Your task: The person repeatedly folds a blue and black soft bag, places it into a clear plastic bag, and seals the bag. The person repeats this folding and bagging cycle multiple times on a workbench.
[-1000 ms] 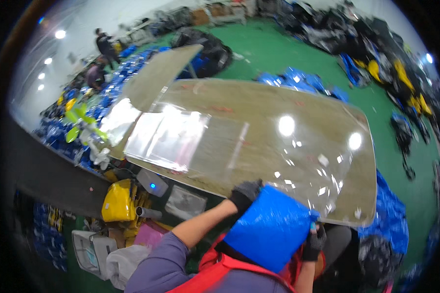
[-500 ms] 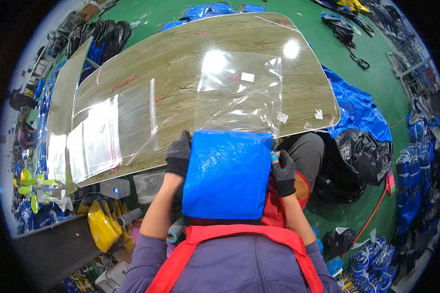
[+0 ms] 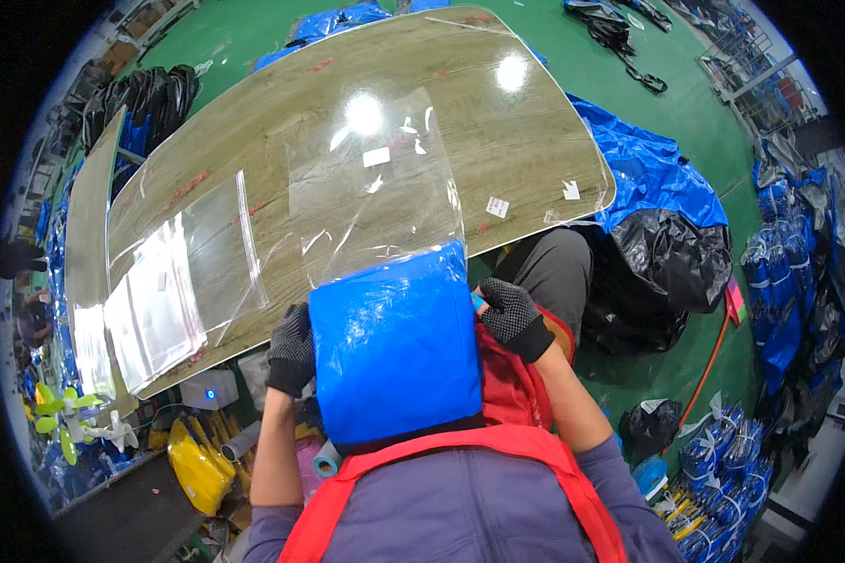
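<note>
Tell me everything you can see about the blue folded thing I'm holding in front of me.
The blue folded item is a bright blue, glossy, soft-looking rectangular pad, seemingly sheathed in a clear plastic bag whose empty end stretches away over the wooden table. It is held upright-ish before the chest, lower edge against the red vest. The left hand and right hand, both in dark dotted gloves, grip its left and right edges. Light glints off its wrinkled surface.

Packing workshop — green floor (image 3: 629, 84), stacked bags (image 3: 150, 310).
</note>
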`<action>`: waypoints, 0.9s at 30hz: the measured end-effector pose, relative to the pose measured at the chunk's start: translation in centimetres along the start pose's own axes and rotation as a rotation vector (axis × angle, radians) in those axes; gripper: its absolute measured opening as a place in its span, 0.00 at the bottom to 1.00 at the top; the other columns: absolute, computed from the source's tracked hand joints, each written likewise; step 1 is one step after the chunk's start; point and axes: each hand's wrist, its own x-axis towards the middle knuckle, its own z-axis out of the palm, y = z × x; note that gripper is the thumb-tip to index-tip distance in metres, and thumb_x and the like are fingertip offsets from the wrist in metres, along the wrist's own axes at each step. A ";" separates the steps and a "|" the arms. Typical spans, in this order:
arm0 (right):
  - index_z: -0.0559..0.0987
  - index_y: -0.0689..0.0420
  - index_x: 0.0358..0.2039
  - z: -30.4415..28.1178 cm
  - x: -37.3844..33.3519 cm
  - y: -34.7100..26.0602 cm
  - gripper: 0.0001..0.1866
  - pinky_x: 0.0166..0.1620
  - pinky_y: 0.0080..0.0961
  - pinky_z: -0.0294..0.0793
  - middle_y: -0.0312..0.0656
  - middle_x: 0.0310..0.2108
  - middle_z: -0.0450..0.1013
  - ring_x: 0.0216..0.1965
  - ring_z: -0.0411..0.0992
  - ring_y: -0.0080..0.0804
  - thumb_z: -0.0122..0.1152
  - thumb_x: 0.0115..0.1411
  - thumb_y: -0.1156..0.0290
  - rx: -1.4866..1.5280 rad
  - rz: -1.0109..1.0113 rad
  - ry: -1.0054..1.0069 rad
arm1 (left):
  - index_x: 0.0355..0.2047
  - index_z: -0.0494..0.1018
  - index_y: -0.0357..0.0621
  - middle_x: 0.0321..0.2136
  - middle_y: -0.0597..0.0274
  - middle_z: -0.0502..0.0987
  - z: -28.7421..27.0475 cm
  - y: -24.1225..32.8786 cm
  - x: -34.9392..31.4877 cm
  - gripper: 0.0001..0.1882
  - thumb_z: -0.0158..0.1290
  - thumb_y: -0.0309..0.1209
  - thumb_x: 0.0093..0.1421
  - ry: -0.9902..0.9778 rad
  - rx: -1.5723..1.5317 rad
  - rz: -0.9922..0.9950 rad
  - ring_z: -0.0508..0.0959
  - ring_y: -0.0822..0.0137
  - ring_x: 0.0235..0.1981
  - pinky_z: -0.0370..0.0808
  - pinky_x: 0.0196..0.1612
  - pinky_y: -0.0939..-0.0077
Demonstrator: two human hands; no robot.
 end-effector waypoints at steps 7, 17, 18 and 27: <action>0.71 0.62 0.50 0.4 1.3 -1.4 0.24 0.46 0.26 0.71 0.40 0.42 0.72 0.41 0.70 0.27 0.58 0.60 0.58 0.885 0.524 -0.084 | 0.48 0.66 0.42 0.32 0.64 0.74 -0.4 0.8 3.7 0.23 0.59 0.37 0.57 -0.071 -0.677 -0.307 0.76 0.67 0.33 0.74 0.39 0.70; 0.73 0.61 0.50 2.0 0.7 0.5 0.24 0.43 0.30 0.74 0.45 0.44 0.74 0.40 0.73 0.34 0.60 0.60 0.57 0.588 0.333 0.001 | 0.46 0.65 0.41 0.34 0.53 0.75 6.4 3.2 1.7 0.36 0.62 0.56 0.48 0.004 -0.117 -0.393 0.77 0.60 0.36 0.72 0.42 0.64; 0.73 0.62 0.51 1.8 0.5 1.6 0.25 0.44 0.30 0.74 0.44 0.44 0.74 0.40 0.73 0.34 0.60 0.60 0.57 0.555 0.327 0.031 | 0.44 0.67 0.42 0.33 0.55 0.75 6.7 2.8 1.1 0.31 0.60 0.54 0.52 0.099 -0.281 -0.328 0.77 0.62 0.36 0.72 0.42 0.66; 0.71 0.62 0.53 1.6 0.5 3.0 0.28 0.45 0.30 0.74 0.45 0.45 0.74 0.41 0.73 0.34 0.62 0.59 0.57 0.558 0.314 0.046 | 0.41 0.74 0.39 0.35 0.47 0.78 5.5 1.1 2.2 0.23 0.49 0.48 0.60 -0.048 -0.250 -0.258 0.78 0.50 0.39 0.72 0.43 0.61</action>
